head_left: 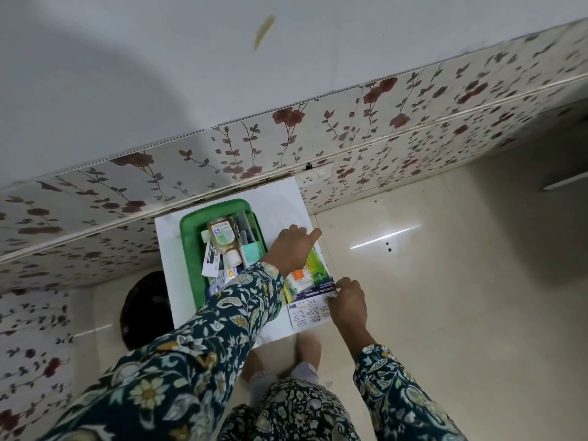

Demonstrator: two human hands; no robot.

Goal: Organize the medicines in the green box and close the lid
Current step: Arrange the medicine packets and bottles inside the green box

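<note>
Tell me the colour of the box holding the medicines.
Green box, seen in the head view, the only one.

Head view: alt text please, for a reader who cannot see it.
A person's left hand reaches over an open green box of medicines on a white table, while the right hand holds a white carton beside it.

White tabletop [286, 198], rose-patterned wall panel [318, 135] behind — glossy floor [445, 281], dark round object [143, 310].
</note>
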